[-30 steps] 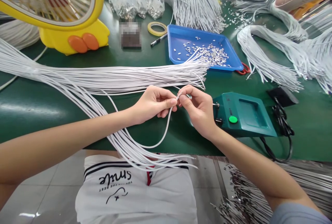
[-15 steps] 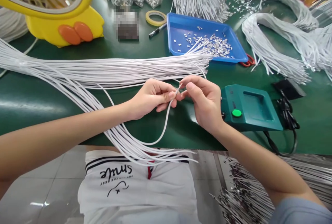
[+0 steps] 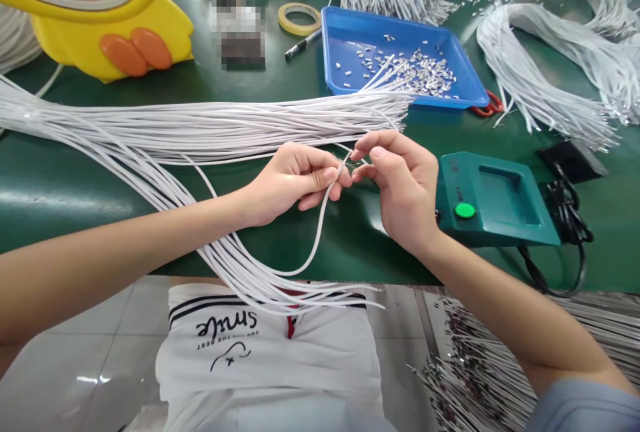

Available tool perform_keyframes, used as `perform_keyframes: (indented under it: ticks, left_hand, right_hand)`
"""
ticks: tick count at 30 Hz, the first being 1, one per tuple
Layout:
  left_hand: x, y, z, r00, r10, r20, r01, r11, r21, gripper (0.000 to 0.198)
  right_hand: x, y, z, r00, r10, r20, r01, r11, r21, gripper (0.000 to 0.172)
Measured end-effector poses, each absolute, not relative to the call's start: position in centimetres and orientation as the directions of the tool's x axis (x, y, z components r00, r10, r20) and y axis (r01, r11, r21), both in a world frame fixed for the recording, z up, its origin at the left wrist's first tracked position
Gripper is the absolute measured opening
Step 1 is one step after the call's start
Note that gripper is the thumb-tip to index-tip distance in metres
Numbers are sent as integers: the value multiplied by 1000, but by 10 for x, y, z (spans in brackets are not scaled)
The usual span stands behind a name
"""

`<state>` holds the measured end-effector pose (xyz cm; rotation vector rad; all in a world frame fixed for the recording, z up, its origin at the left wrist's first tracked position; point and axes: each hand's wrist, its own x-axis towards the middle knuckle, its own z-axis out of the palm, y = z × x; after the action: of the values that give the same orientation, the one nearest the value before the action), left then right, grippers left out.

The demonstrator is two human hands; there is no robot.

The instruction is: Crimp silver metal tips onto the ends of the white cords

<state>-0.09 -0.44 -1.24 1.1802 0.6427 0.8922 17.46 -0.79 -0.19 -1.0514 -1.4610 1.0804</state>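
My left hand (image 3: 305, 179) pinches a white wire (image 3: 323, 219) between thumb and fingers, close to its end. From there the wire hangs in a loop towards the bundle of white wires (image 3: 220, 259) beneath my left forearm. Fine strands stick out at the wire's tip. Beside that tip is my right hand (image 3: 405, 185), its fingers curled but apart, the index fingertip close to the strands or touching them. A thicker bundle of white wires (image 3: 225, 129) lies on the table behind both hands.
A blue tray (image 3: 470, 72) of small metal pieces stands behind the hands. To the right sits a green device (image 3: 500, 202) with a black cord (image 3: 570, 219). Yellow tape (image 3: 283, 19), a pen (image 3: 303, 44), red handles (image 3: 493, 105) and a yellow fan (image 3: 115, 39) are farther back.
My right fingers have drawn slightly away from the wire's end, to the right. My left hand keeps its pinch. The whole view has shifted a little.
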Motion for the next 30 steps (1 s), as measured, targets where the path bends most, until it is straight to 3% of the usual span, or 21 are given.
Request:
perform_keyframes:
  ticks: [10,19,24,30]
  left_hand:
    - [0,-4,-12,547,836,51,-254,108,961,29]
    - [0,-3,-11,522,851,49,-267,109,957,29]
    - [1,-3,-10,542,838,56,-302,132,944,31]
    - [-3,0,-10,649,760,-25,-307,292,906,29]
  right_hand:
    - [169,-12,3,-268,939,217,25,232,-972,18]
    - [174,-7,-4,-202,965,165,-7,167,-986,18]
    - [173,-9,-1,-290,925,247,-20,252,-968,17]
    - [174,-8,2,-336,893,299,85,345,-935,30]
